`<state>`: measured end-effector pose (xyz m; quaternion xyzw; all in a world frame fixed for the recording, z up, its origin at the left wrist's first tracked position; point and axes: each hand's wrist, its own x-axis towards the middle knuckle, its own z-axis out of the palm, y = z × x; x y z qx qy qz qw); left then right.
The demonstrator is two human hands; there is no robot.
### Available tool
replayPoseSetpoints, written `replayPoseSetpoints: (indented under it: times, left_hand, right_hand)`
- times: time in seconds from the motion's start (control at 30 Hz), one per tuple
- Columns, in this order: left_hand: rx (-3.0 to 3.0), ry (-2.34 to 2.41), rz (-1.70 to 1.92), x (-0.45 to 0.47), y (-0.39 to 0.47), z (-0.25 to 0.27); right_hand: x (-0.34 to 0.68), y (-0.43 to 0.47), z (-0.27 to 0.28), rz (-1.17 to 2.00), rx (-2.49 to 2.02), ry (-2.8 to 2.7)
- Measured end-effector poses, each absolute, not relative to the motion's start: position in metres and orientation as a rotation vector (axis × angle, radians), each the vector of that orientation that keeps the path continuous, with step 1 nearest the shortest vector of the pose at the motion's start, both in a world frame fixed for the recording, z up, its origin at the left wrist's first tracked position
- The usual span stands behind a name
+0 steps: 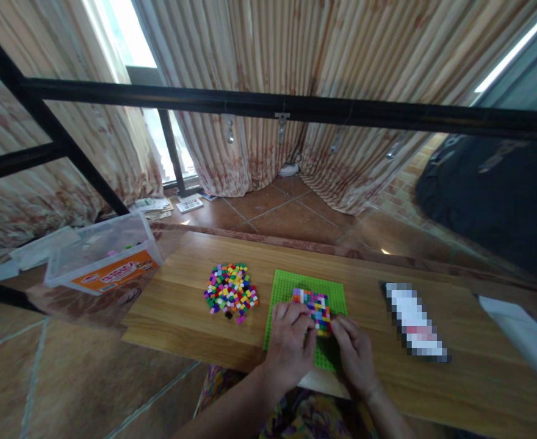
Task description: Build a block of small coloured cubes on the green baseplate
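Observation:
A green studded baseplate (284,282) lies on the wooden table. On it sits a block of small multicoloured bricks (318,305), packed close together. My left hand (291,341) reaches over the block's left and front part with its fingers curled and pressed together; whatever is between the fingertips is hidden. At the block's right edge, my right hand (355,350) has its bent fingers against the side. Left of the baseplate is a loose pile of small coloured bricks (232,291).
A clear plastic bin (104,244) with an orange label stands left of the table (177,305). Towards the right lies a dark-edged flat object (415,323), blurred by pixels. A black metal bar (250,100) crosses in front of the curtains (268,49).

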<state>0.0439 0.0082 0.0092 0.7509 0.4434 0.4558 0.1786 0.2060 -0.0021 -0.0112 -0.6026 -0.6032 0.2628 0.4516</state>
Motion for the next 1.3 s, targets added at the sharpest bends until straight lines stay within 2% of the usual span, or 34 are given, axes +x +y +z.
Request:
replayPoseSetpoints:
  times: [0.33, 0.77, 1.3]
  left_hand:
    - [2.112, 1.196, 1.244, 0.039, 0.005, 0.008]
    - [2.673, 1.487, 0.782, 0.043, -0.019, -0.009]
    - [2.849, 1.665, 0.731, 0.052, -0.020, -0.017]
  right_hand:
    - [0.205, -0.001, -0.012, 0.644, -1.513, -1.430]
    - [0.206, -0.003, -0.014, 0.609, -1.522, -1.455]
    - [0.203, -0.002, -0.013, 0.622, -1.537, -1.523]
